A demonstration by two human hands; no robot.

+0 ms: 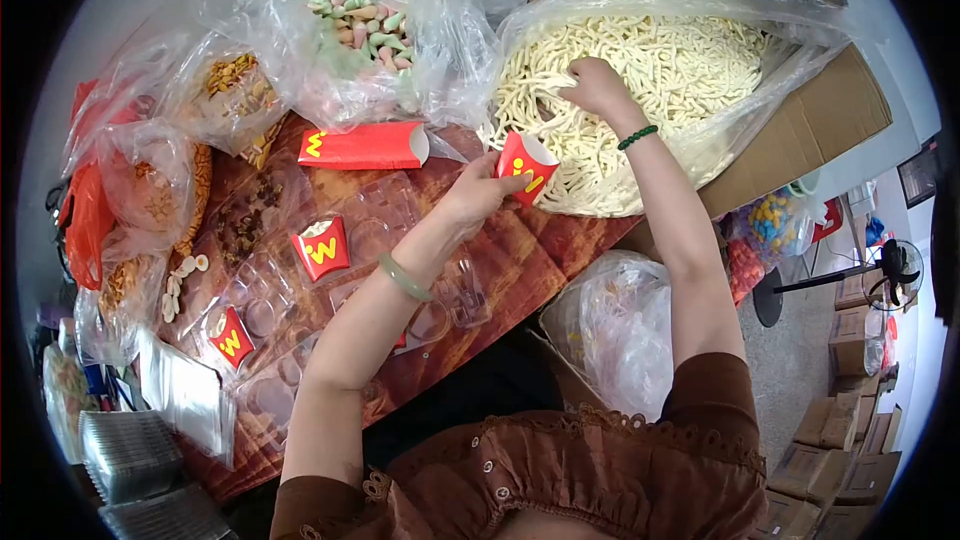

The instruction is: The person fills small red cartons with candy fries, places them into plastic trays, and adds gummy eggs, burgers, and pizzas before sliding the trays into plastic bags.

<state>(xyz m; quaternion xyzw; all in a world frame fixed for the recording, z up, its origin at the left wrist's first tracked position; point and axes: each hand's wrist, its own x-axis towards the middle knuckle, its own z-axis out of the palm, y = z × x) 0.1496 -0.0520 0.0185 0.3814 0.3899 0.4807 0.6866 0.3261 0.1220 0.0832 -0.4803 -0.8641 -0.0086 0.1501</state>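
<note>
My left hand (478, 190) is closed around a small red fries carton (524, 166) with a yellow logo, its pale mouth tilted up beside the heap. My right hand (602, 90) reaches into a big plastic-lined box of pale yellow fry-shaped sticks (680, 70). Its fingers are bent together at the sticks and seem to pinch some, partly hidden. On the table, a filled fries carton (320, 248) lies in a clear plastic tray (385, 205), and another filled carton (232, 338) lies lower left. A long red stack of flat cartons (362, 146) rests above them.
An open bag of pastel candies (365, 28) stands at the back, bags of orange and brown pieces (240, 100) at the left. Clear lids (130, 455) are stacked lower left. A cardboard flap (810, 120) juts out right; a plastic-lined box (620, 320) sits below the table edge.
</note>
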